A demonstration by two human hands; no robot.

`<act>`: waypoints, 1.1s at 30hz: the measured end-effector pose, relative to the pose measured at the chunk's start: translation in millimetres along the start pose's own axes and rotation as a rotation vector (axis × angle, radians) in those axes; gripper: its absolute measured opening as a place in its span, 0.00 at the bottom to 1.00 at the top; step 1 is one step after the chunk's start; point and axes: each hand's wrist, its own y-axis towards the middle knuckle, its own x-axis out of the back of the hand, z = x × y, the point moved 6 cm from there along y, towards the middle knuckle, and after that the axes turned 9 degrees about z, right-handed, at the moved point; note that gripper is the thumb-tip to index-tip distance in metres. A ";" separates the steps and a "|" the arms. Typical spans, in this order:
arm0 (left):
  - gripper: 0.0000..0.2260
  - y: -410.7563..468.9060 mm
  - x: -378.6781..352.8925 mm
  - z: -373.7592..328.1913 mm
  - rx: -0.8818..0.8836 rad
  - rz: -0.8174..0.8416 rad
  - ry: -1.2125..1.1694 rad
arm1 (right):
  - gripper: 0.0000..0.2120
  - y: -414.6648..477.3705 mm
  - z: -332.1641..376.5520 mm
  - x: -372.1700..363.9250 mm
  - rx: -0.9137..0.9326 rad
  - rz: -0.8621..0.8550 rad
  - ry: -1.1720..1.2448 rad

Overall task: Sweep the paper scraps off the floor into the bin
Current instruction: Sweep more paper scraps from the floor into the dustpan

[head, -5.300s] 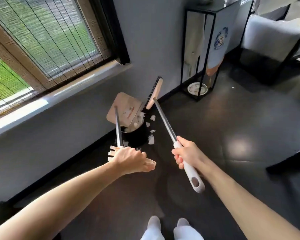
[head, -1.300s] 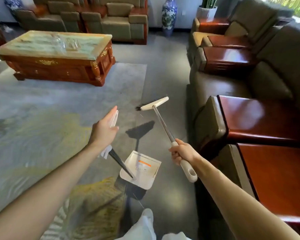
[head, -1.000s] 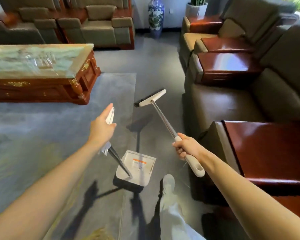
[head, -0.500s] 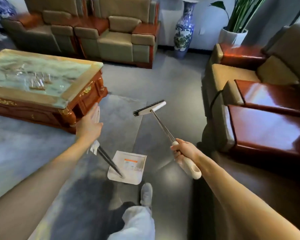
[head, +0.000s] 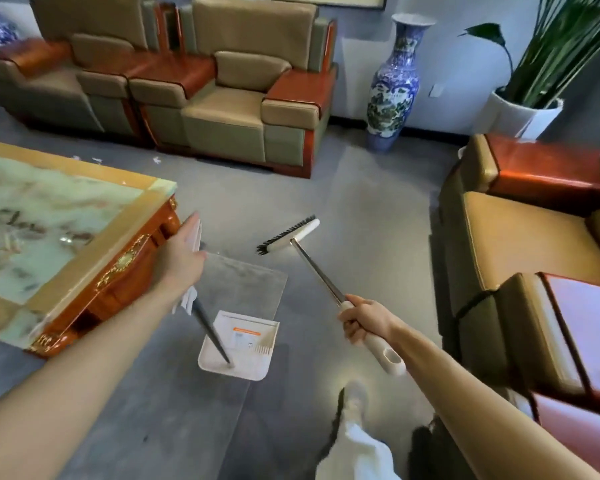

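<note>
My left hand [head: 182,259] grips the white top of a long-handled dustpan [head: 239,346], whose cream pan hangs low over the floor with an orange label showing inside. My right hand [head: 364,318] grips the white handle of a broom [head: 290,235]; its metal shaft runs up-left to a cream head with black bristles, held above the floor. A few small white paper scraps [head: 156,160] lie on the grey floor far ahead, between the coffee table and the sofa. No bin is in sight.
A wooden coffee table [head: 84,237] with a marble top stands close on the left. Sofas [head: 222,109] line the back and an armchair [head: 534,254] the right. A blue-white vase [head: 392,81] and a potted plant [head: 534,81] stand at the back right. A grey rug [head: 243,282] lies underfoot.
I have turned from the window wall and walked into the sitting room. Over the last second the view swung left; table and back sofa came nearer. Both hands keep their grips.
</note>
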 end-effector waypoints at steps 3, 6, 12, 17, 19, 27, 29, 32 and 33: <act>0.32 108.6 -29.9 -10.6 0.073 -0.053 -0.034 | 0.15 91.0 88.0 44.0 -0.005 0.067 -0.076; 0.31 195.1 -42.8 -25.6 0.137 -0.130 -0.077 | 0.15 167.4 184.4 75.4 -0.046 0.123 -0.169; 0.28 342.5 -20.4 -44.4 0.261 -0.350 -0.132 | 0.10 317.8 362.0 77.9 -0.078 0.274 -0.284; 0.27 477.6 -23.6 -28.1 0.331 -0.417 -0.194 | 0.13 455.0 470.0 56.3 -0.121 0.376 -0.321; 0.27 551.3 -22.3 -11.8 0.354 -0.423 -0.194 | 0.14 523.7 514.3 40.9 -0.140 0.399 -0.386; 0.29 781.6 40.9 20.1 0.429 -0.458 -0.194 | 0.09 733.2 683.6 -43.9 -0.222 0.521 -0.498; 0.30 833.2 59.3 41.2 0.462 -0.481 -0.192 | 0.09 789.9 721.9 -67.8 -0.242 0.520 -0.585; 0.31 910.0 82.5 82.6 0.506 -0.516 -0.190 | 0.11 882.7 773.3 -110.9 -0.282 0.585 -0.683; 0.32 934.4 90.2 96.4 0.535 -0.536 -0.189 | 0.13 913.5 790.6 -125.2 -0.297 0.604 -0.699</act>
